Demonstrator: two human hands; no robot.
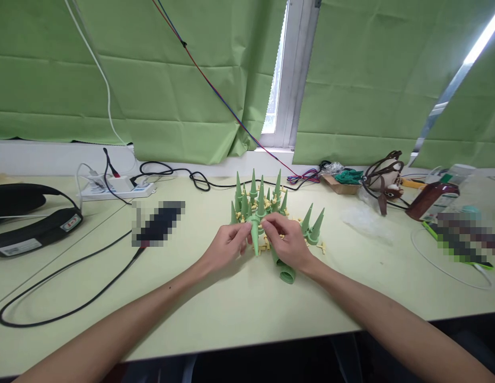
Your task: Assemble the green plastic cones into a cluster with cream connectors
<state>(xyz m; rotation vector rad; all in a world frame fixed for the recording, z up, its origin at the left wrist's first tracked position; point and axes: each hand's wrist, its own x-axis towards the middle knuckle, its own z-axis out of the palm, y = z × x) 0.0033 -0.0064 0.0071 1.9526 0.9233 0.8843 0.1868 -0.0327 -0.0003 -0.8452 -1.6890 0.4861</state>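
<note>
Between the fingers of my left hand (233, 239) is a pale green plastic spike (255, 239), its point hanging down toward me. My right hand (287, 239) is pinched close to the spike's wide end; whatever lies in its fingertips is too small and covered to make out. Behind both hands several green spikes (262, 198) stand upright on their wide bases. Two more spikes (316, 227) stand to the right. Small yellow T-shaped pieces (322, 247) are scattered among them. Under my right hand a green hollow piece (287, 275) lies on its side, open end toward me.
A power strip (117, 189) and a blurred-out dark device (159, 223) with a black cable are on the left, beside a black padded object (35, 229). On the right are a clear plastic bag (365, 221), a dark red bottle (433, 199) and a green-edged device (459, 244).
</note>
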